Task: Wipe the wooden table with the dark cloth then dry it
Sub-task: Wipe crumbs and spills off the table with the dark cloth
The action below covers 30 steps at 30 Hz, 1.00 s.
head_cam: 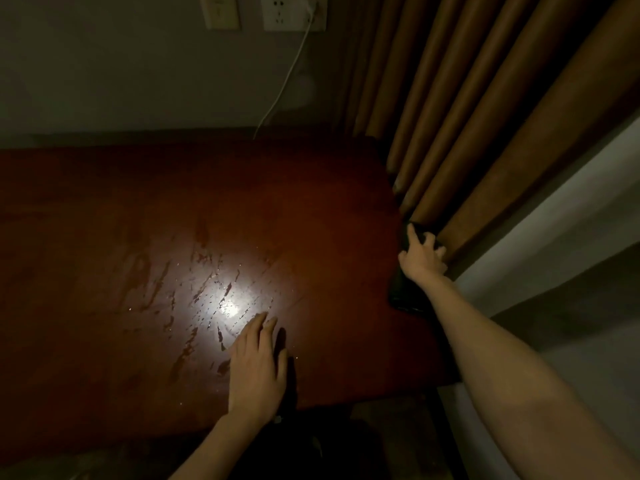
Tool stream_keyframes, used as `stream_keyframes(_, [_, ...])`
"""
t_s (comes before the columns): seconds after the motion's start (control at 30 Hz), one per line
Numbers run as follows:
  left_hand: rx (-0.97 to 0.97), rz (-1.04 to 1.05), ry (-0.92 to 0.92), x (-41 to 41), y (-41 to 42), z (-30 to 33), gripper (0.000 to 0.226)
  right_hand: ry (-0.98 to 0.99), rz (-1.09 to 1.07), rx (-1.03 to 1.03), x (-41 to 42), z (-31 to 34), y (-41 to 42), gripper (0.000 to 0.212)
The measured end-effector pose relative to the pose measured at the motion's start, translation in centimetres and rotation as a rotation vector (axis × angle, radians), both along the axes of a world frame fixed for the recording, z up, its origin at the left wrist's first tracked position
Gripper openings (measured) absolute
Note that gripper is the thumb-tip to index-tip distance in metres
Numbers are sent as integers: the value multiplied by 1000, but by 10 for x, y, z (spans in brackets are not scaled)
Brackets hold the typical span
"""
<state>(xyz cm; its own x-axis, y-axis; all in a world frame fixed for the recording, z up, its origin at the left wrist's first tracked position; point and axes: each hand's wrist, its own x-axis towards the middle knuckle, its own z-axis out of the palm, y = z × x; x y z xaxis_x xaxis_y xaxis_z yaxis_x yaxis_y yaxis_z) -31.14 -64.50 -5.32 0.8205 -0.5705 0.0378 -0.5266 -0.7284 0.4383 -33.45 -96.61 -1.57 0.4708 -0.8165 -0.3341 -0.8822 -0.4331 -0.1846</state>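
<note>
— Right hand (423, 256) first: why is it spread like that at the table's edge?

— Its fingers are splayed and pressed down on the dark cloth (407, 294), which lies flat under the palm and trails back under the wrist. I'd say the open spread is to push as much cloth as it can against the wood. Just beyond its fingertips hang the curtain (485, 133) folds, so it is working the outermost strip.

— And the left hand (258, 367)?

— Flat on the wooden table (138, 220), fingers together, holding nothing. It sits well apart from the right hand, near the front edge. Likely a brace, so the body can lean across.

— Is the wiping finished?

— Probably not. Wet streaks and droplets (207, 289) glint just ahead of the left hand's fingertips, under a bright reflection. Drying seems not yet begun.

— Anything in the way?

— A white cable (287, 77) drops from the wall socket (294, 12) to the table's back edge, far beyond both hands.
</note>
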Motion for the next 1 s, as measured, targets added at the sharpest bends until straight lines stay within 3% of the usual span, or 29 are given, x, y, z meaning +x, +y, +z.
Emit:
stream_keyframes(0.23, [-93,-27,52,-1,-11,19,47,58,11,71,-72,18,45,58])
stream_keyframes(0.4, [-197,-75,152,-7,-29,49,40,-141,8,-11,-95,42,89,56])
stream_keyframes(0.47, [-283,-81,374,-8,-37,64,30,-241,70,-51,-89,56,109,57])
stream_keyframes(0.57, [-507,22,914,-13,-45,99,16,-361,196,-113,-69,81,143,58])
stream_keyframes(0.6, [-582,50,1061,-14,-46,109,19,-407,237,-124,-61,90,155,58])
stream_keyframes(0.67, [-643,54,1174,-9,-42,122,32,-502,306,-122,-45,105,179,57])
stream_keyframes(0.83, [-905,12,1151,15,-12,154,44,-664,449,-50,-6,134,227,61])
stream_keyframes(1.0, [-1096,73,1046,44,24,180,46,-673,596,58,30,155,271,86])
